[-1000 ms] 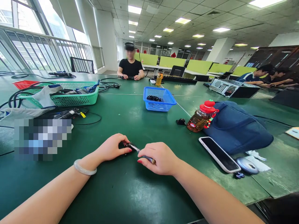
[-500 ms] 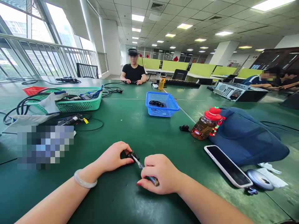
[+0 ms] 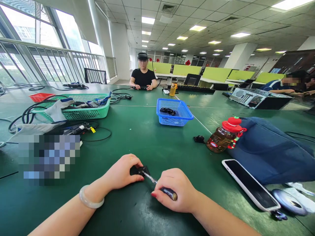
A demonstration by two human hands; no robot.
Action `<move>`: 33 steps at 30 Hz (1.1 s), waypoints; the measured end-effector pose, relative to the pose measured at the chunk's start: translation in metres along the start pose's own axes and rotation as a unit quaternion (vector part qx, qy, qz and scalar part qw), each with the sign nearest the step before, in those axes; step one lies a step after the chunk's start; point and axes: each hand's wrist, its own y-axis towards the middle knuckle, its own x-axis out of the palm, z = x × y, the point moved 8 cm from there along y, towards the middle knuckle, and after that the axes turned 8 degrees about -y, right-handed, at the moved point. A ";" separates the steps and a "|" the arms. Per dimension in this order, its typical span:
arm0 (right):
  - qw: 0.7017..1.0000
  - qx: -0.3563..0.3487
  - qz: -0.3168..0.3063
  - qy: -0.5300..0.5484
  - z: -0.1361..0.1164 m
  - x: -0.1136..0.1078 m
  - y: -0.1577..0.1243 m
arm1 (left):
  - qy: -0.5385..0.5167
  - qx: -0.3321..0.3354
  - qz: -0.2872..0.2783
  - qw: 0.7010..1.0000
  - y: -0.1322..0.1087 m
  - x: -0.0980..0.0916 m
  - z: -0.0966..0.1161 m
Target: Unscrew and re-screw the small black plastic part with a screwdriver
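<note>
On the green table, my left hand [image 3: 124, 173] pinches a small black part [image 3: 146, 170] between thumb and fingers, holding it against the tabletop. A pale bangle circles that wrist. My right hand [image 3: 180, 188] is closed around the dark handle of a screwdriver [image 3: 169, 192]. The screwdriver slants up and to the left, and its shiny shaft meets the black part beside my left fingertips. Exactly where the tip sits on the part is too small to tell.
Ahead stands a blue basket [image 3: 175, 122] with black pieces inside. A green basket [image 3: 86, 113] with gloves and cables is at left. To the right are a small black piece [image 3: 199, 139], a red-lidded bottle [image 3: 220, 139], a blue bag [image 3: 273, 147] and a phone [image 3: 251, 183]. A person [image 3: 143, 77] sits opposite.
The view has shifted slightly, so everything appears a little lower and further right. My right hand and the screwdriver handle have turned a little; both hands keep their hold.
</note>
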 end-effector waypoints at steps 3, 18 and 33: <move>0.999 0.035 0.000 0.022 0.006 -0.001 0.001 | 0.005 -0.007 -0.001 1.000 -0.001 0.000 -0.001; 0.827 0.442 0.061 0.342 0.099 0.021 -0.022 | 0.005 -0.005 -0.009 1.000 0.001 0.001 -0.003; 0.971 0.202 0.020 0.123 0.054 -0.005 -0.003 | -0.035 0.002 -0.009 0.999 0.002 0.003 -0.010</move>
